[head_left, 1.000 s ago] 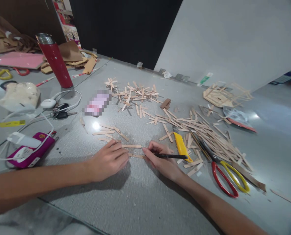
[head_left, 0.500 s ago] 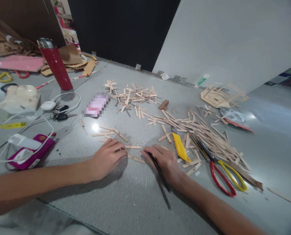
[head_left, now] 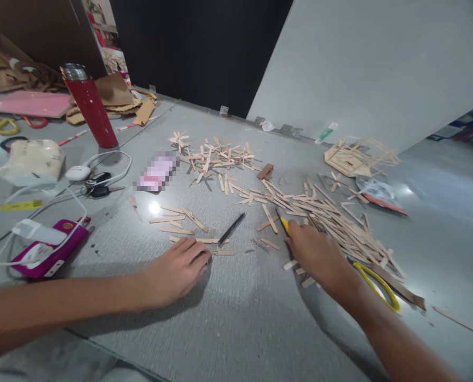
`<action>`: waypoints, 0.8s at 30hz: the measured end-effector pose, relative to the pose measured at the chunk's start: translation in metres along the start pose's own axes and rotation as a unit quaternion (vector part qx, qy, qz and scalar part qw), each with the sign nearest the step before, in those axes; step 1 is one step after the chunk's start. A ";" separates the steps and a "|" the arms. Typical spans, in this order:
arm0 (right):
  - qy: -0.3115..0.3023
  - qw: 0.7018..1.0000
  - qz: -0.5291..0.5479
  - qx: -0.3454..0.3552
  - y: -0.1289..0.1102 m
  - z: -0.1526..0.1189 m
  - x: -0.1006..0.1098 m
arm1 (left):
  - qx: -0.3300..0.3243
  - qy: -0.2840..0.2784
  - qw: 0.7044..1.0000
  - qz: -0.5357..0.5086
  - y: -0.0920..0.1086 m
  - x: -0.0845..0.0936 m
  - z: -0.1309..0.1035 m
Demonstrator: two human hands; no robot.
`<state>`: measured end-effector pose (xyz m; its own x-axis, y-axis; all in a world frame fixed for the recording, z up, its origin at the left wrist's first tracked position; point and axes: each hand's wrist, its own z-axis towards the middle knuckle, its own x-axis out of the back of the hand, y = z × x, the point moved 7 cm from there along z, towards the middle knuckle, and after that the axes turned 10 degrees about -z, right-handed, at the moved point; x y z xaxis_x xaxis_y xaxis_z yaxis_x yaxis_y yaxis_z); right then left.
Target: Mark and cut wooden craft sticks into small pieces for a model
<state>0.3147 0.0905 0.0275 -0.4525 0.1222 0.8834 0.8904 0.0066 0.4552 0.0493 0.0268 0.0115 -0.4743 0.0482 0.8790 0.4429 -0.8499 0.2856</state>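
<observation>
on the table (head_left: 236, 323), right fingers (head_left: 296, 239) clasp a cutter (head_left: 285, 225); left fingers (head_left: 199, 258), grip unclear, touch an illegibly marked stick (head_left: 225, 253).

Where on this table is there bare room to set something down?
Mainly between your left hand and right forearm, nearer you than the pen. A narrower strip separates the far stick cluster from the dark panel. It's crowded around your right hand: yellow cutter, piled sticks, scissors.

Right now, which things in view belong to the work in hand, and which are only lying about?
Work, apparently: wooden stick at left hand, yellow cutter in right hand, black pen, loose sticks.
Lying about, likely: red bottle, keys, pink board.
</observation>
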 end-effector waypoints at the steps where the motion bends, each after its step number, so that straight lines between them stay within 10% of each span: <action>1: 0.002 1.000 0.004 0.010 0.005 0.000 0.001 | 0.001 -0.007 1.000 -0.003 0.001 -0.001 -0.001; 7: 0.217 0.954 0.202 0.048 0.035 -0.009 0.052 | -0.013 -0.039 0.999 -0.031 0.002 -0.006 -0.005; 13: 0.240 0.916 0.299 0.115 0.033 -0.043 0.084 | -0.013 -0.035 0.999 -0.016 0.010 0.001 -0.005; 24: 0.224 0.825 0.519 0.022 0.001 -0.030 0.044 | 0.086 -0.130 0.987 -0.028 0.025 -0.010 0.002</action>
<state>0.2940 0.0666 0.0704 0.5903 -0.2931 0.7521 0.8062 0.1667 -0.5677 0.0670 0.0062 0.0104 -0.3008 0.2445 0.9218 0.5540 -0.7420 0.3776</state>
